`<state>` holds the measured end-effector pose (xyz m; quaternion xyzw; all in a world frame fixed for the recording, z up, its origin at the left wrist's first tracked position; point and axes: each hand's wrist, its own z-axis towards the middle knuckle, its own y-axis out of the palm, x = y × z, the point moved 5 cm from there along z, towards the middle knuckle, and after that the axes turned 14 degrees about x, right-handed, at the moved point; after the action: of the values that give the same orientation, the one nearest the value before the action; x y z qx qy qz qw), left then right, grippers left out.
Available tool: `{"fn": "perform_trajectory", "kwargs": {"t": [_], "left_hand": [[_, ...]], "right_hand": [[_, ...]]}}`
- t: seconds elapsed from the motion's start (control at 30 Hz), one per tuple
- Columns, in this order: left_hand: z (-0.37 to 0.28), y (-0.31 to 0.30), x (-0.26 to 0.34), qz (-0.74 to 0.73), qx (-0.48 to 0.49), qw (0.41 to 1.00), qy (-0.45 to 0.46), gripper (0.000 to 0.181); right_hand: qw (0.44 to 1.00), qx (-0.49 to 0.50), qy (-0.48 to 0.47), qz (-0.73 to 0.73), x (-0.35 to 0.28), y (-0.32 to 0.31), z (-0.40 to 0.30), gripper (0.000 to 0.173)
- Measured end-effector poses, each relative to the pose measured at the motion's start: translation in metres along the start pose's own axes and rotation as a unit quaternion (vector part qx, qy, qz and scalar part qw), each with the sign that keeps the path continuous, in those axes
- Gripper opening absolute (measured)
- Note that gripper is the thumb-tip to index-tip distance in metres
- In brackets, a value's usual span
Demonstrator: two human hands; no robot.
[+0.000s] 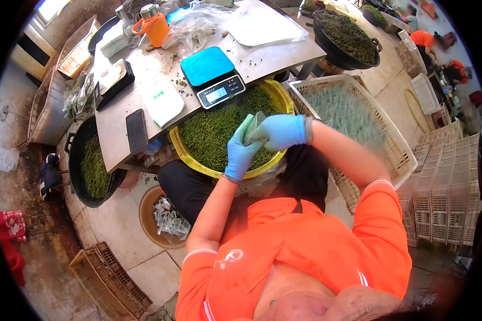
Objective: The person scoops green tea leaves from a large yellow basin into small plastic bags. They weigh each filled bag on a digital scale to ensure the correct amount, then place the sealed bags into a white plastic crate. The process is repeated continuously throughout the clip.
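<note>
Both my hands wear blue gloves and meet above a yellow tub full of small green peppercorn-like berries. A small clear plastic bag is held between them, with something greenish showing through it. My left hand grips the bag from the left, thumb towards the right hand. My right hand is closed around its other side; its fingertips are partly hidden. Just beyond the tub, a digital scale with a blue platform and a lit display stands at the table edge.
The metal table holds a black phone, a second scale, white bags and an orange bottle. Right stands a crate of filled bags; black pans stand around. Co-workers are far right.
</note>
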<state>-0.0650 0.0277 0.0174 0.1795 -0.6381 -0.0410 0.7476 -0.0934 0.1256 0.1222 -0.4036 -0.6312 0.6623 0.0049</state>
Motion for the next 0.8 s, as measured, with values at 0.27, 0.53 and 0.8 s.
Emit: {"fn": "perform_trajectory", "kwargs": {"t": [0.27, 0.53, 0.8], "left_hand": [[0.002, 0.006, -0.003, -0.007, -0.003, 0.999, 0.032, 0.069], [-0.003, 0.001, 0.0, -0.043, -0.018, 0.998, -0.05, 0.073], [-0.004, 0.014, 0.0, 0.004, -0.043, 0.998, -0.036, 0.071]], "right_hand": [[0.995, 0.083, -0.041, 0.027, -0.007, -0.019, -0.009, 0.039], [0.995, 0.009, 0.086, 0.057, 0.006, -0.03, -0.011, 0.048], [0.992, -0.008, 0.116, 0.038, 0.004, -0.026, -0.017, 0.039]]}}
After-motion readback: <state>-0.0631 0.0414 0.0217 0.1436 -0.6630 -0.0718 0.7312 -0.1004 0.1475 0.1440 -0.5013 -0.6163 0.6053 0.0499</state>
